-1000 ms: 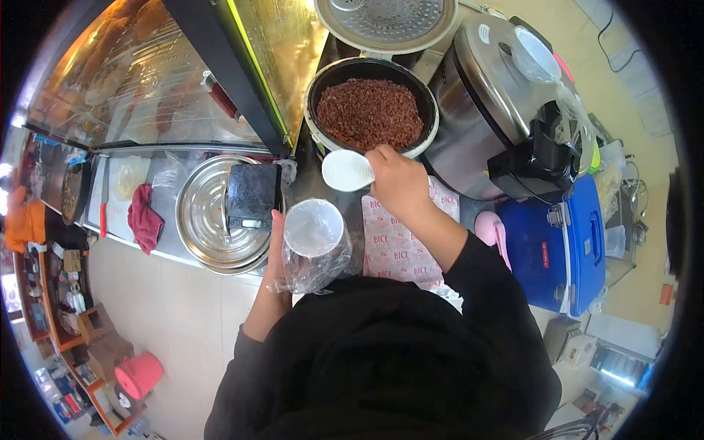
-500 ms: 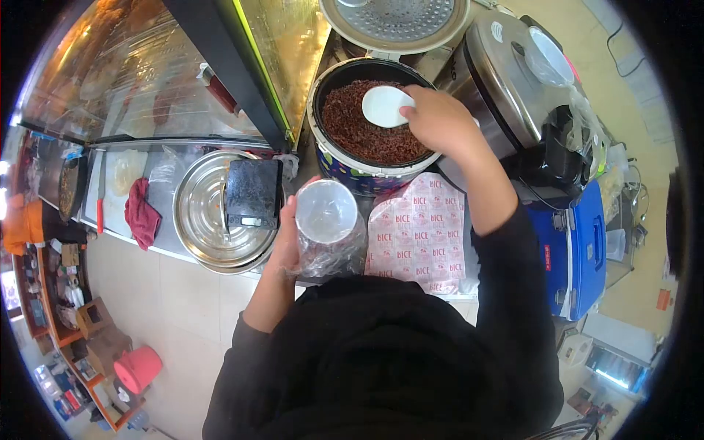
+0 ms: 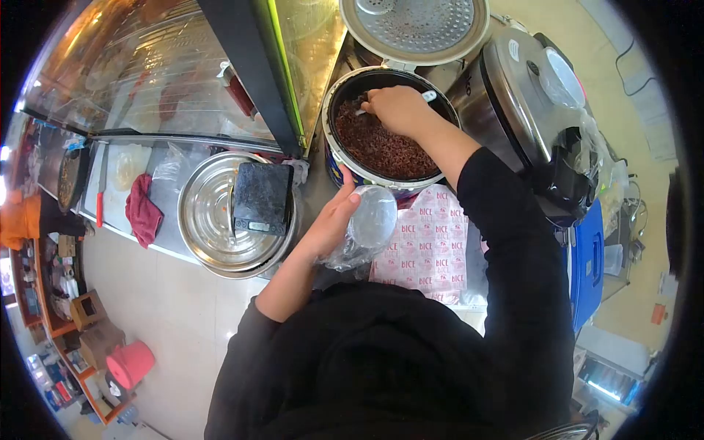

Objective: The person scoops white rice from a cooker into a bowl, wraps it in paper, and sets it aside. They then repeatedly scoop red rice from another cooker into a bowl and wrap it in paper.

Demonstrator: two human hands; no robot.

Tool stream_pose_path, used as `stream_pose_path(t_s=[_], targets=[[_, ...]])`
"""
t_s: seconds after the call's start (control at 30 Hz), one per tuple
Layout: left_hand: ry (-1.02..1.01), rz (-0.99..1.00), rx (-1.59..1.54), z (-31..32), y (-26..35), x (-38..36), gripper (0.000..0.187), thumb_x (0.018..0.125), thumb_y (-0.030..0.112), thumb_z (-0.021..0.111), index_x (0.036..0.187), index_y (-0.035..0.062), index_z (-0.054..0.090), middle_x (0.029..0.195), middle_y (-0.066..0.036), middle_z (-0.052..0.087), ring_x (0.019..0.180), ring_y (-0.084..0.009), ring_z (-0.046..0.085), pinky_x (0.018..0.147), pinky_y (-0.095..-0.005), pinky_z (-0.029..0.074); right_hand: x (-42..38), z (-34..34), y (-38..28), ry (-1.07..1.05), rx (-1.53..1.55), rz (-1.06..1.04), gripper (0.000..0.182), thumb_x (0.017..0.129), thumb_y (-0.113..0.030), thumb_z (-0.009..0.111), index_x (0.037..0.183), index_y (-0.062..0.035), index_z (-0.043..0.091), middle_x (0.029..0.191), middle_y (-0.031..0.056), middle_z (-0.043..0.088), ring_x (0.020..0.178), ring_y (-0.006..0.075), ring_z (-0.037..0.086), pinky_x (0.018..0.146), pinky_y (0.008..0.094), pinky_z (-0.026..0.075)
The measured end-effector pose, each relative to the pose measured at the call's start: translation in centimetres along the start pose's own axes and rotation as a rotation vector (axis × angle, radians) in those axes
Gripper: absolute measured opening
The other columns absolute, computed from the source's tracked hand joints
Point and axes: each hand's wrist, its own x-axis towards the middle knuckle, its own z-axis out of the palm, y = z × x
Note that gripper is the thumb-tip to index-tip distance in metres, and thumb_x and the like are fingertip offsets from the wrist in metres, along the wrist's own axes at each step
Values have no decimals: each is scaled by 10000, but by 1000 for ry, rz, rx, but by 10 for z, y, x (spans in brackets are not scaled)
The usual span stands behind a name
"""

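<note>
My right hand (image 3: 402, 111) is closed around a white rice paddle, its handle end (image 3: 430, 96) sticking out behind the hand. The paddle's blade is mostly hidden by my fingers and dips into dark reddish-brown rice (image 3: 385, 152) at the pot's left part. That rice lies in a round rice cooker (image 3: 334, 158) with a patterned outside, its lid (image 3: 433, 53) standing open behind. In my left hand (image 3: 330, 226) is a clear plastic cup (image 3: 375, 218), tilted, just in front of the cooker. Crinkled clear plastic hangs below the cup.
Printed wrapping paper (image 3: 425, 257) lies on the counter before the cooker. To the left, a black kitchen scale (image 3: 262, 198) rests on a steel lid (image 3: 202, 224), near a dark red cloth (image 3: 144, 209). A large steel cooker (image 3: 506, 95) stands right, a glass display case (image 3: 169, 81) at upper left.
My right hand has moved left and toward the back of the pot, turning the paddle down into the rice. The cup in my left hand has shifted right and tilted.
</note>
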Motion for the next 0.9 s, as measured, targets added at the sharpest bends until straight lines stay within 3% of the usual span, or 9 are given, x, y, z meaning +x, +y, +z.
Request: stream_pose_path(t_s=[0.1, 0.23, 0.27, 0.47, 0.6, 0.7, 0.77, 0.8, 0.9], targets=[[-3, -21, -26, -2, -6, 4, 794, 1006, 369, 405, 1492, -24, -84, 1534, -132, 220, 1398, -177, 190, 1140, -289, 139, -14, 3, -11, -209, 77, 126, 222, 859, -160, 576, 1019, -94, 716, 976, 160, 699, 921, 318, 682, 782, 442, 541], [-27, -52, -55, -5, -1, 2, 794, 1012, 379, 405, 1485, -53, -64, 1519, -123, 246, 1388, -170, 206, 1133, -282, 154, -27, 3, -26, -236, 250, 254, 241, 837, -136, 569, 1018, -138, 728, 1020, 149, 696, 947, 331, 676, 797, 442, 541], [-33, -62, -54, -6, 0, 2, 794, 1012, 380, 405, 1484, -59, -58, 1516, -120, 247, 1388, -171, 205, 1132, -282, 157, -29, 2, -28, -278, 278, 305, 291, 834, -124, 560, 1064, -191, 724, 1046, 143, 692, 979, 322, 668, 827, 439, 532], [-57, -73, -85, -8, -5, 5, 780, 1012, 396, 404, 1487, -69, -3, 1516, -117, 243, 1390, -165, 210, 1132, -285, 162, -41, -3, -20, -353, 496, 301, 440, 798, -70, 537, 1162, -268, 687, 1114, 130, 676, 1056, 314, 638, 901, 422, 500], [-22, -96, -45, -8, -2, 4, 725, 1016, 416, 371, 1491, -65, 110, 1520, -114, 256, 1392, -169, 222, 1131, -285, 166, -48, 0, -11, -393, 611, 229, 497, 753, -1, 499, 1169, -196, 687, 1015, 145, 704, 833, 270, 686, 755, 375, 534], [58, -143, 0, -18, 10, -4, 649, 1021, 432, 331, 1452, -52, 287, 1446, -127, 406, 1332, -202, 379, 1101, -302, 279, -56, -21, -8, -494, 809, 314, 521, 728, 36, 470, 1169, -138, 685, 919, 163, 707, 653, 213, 661, 637, 335, 528], [76, -133, -296, -22, 45, -18, 605, 1024, 434, 310, 1400, -37, 374, 1348, -132, 506, 1238, -218, 488, 1051, -322, 365, -62, -3, 1, -440, 907, 329, 523, 721, 50, 452, 1160, -109, 688, 854, 174, 701, 569, 177, 624, 573, 318, 513], [86, -132, -445, -21, 58, -23, 592, 1025, 434, 300, 1373, -29, 418, 1299, -135, 556, 1191, -226, 542, 1025, -332, 407, -65, -8, 0, -435, 921, 439, 505, 726, 42, 460, 1143, -112, 699, 822, 181, 697, 585, 185, 638, 578, 320, 515], [249, -67, -411, -15, 77, -3, 658, 1003, 520, 229, 1332, 2, 466, 1220, -167, 598, 1074, -296, 618, 925, -418, 502, -71, -10, 14, -331, 881, 503, 483, 728, 30, 463, 1133, -87, 699, 784, 174, 693, 579, 195, 644, 588, 333, 518]])
